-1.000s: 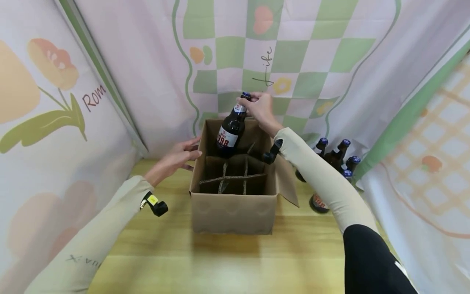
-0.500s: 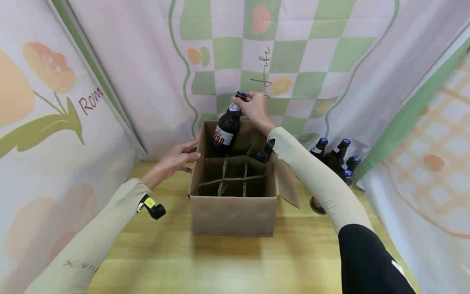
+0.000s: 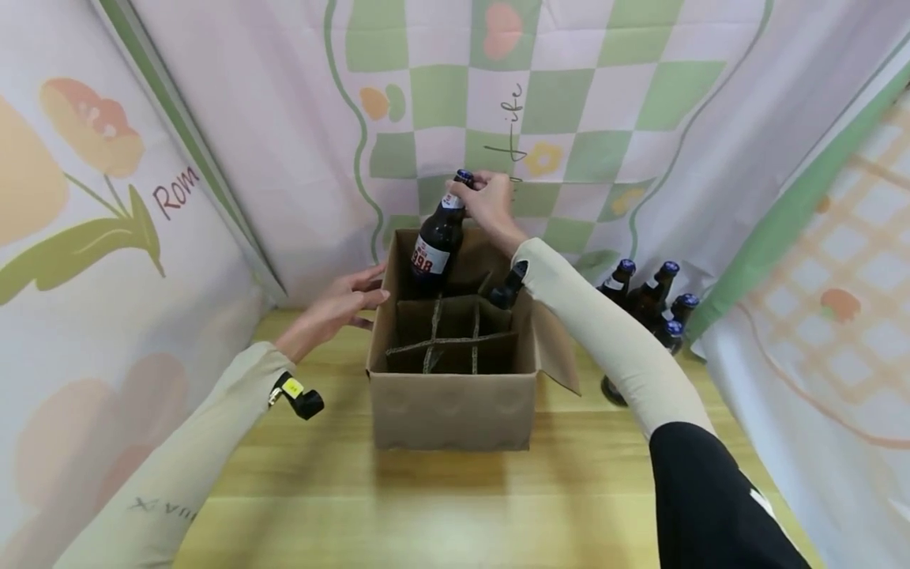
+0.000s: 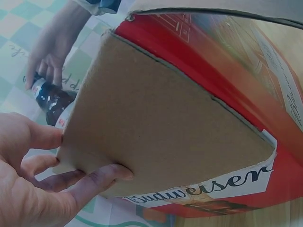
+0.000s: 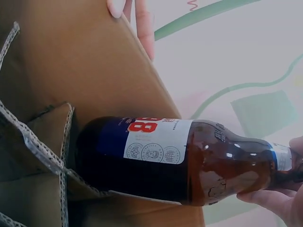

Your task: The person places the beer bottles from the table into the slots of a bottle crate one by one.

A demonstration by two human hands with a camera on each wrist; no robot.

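Observation:
My right hand [image 3: 489, 207] pinches the neck of a brown beer bottle [image 3: 434, 247] with a white label and a blue cap. The bottle tilts, its base inside the far left part of an open cardboard box [image 3: 453, 412]. In the right wrist view, the bottle's base [image 5: 92, 149] is beside the edges of the cardboard divider [image 5: 64, 158]. My left hand [image 3: 341, 304] grips the box's left side near the far corner. In the left wrist view, its thumb [image 4: 102, 179] presses on a bare brown flap [image 4: 156, 118] while other fingers reach its edge.
Several capped bottles [image 3: 648, 299] stand together on the wooden table [image 3: 455, 514], right of the box and partly behind the right sleeve. One box flap [image 3: 559, 348] sticks out to the right. A patterned curtain [image 3: 498, 95] hangs close behind the box.
My right hand has carried the bottle slightly left, toward the box's far left corner. The left hand stays at the box's side.

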